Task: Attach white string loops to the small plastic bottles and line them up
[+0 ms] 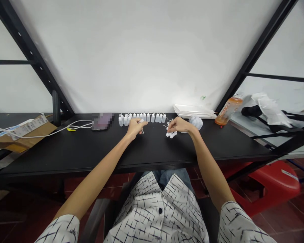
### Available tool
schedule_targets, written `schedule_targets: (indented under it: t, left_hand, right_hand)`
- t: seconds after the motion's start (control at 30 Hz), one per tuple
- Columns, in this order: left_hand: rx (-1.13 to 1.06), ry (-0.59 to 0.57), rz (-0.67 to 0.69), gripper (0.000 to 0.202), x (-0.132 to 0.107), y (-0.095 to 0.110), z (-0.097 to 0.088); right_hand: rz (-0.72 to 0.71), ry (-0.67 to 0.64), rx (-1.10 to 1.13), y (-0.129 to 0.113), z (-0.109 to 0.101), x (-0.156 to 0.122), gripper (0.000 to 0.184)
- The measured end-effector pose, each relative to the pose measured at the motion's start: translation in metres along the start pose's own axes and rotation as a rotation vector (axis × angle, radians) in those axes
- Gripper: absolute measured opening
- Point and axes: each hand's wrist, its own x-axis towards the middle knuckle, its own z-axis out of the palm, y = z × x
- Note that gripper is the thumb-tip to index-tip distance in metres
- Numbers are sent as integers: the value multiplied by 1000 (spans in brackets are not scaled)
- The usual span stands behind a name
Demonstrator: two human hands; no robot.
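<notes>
My left hand [135, 128] is closed around a small white bottle [141, 120], whose end shows above the fingers. A thin pale tail sticks out below the hand; the rest of the bottle is covered. Behind this hand, small whitish bottles [153, 117] with thin strands at their tops stand upright in a row. My right hand [178, 125] reaches down to a little pile of white caps [171, 135], some with thin tails. Its fingertips are pinched together at the pile's edge, and what lies between them is hidden.
Whitish pieces in a cluster [196, 122] lie right of my right hand, before stacked white sheets [194, 112]. An orange bottle [228, 109] leans at the right. A blurred phone-like object [102, 121], white cable [78, 125] and cardboard packaging [27, 135] lie left on the black table [91, 152].
</notes>
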Motion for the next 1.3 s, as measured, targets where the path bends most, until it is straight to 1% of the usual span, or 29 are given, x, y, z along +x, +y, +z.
schedule_targets:
  t: [0.1, 0.17, 0.23, 0.3, 0.4, 0.47, 0.53, 0.63, 0.73, 0.87, 1.0, 1.3]
  left_hand:
    - [15, -34, -9, 33, 0, -4, 3]
    - [25, -65, -20, 30, -1, -5, 5]
    - [51, -97, -28, 29, -3, -5, 7]
    - [112, -146, -24, 31, -5, -3, 8]
    - [236, -254, 16, 36, -8, 0, 9]
    - [308, -283, 56, 40, -9, 1, 10]
    - [365, -278, 93, 43, -9, 1, 11]
    - [412, -282, 117, 46, -7, -1, 13]
    - [457, -291, 140, 46, -6, -2, 13]
    - [527, -292, 149, 43, -9, 1, 13]
    - [592, -293, 136, 41, -11, 3, 14]
    - [693, -323, 137, 25, -11, 2, 16]
  right_hand:
    - [3, 36, -8, -1, 0, 0, 13]
    - [-17, 93, 29, -4, 1, 0, 13]
    - [-60, 179, 113, -9, 5, 1, 17]
    - [-122, 248, 240, -16, 13, 4, 23]
    - [-205, 278, 404, -27, 29, 10, 29]
    - [-229, 279, 436, -32, 39, 13, 34]
    - [-237, 282, 445, -35, 45, 16, 37]
    - [-241, 290, 449, -35, 49, 17, 37]
    - [-246, 291, 430, -34, 51, 17, 33]
    - [-238, 255, 384, -36, 55, 17, 26]
    - [-209, 269, 321, -37, 58, 15, 23]
    - [-224, 213, 325, -33, 62, 17, 29]
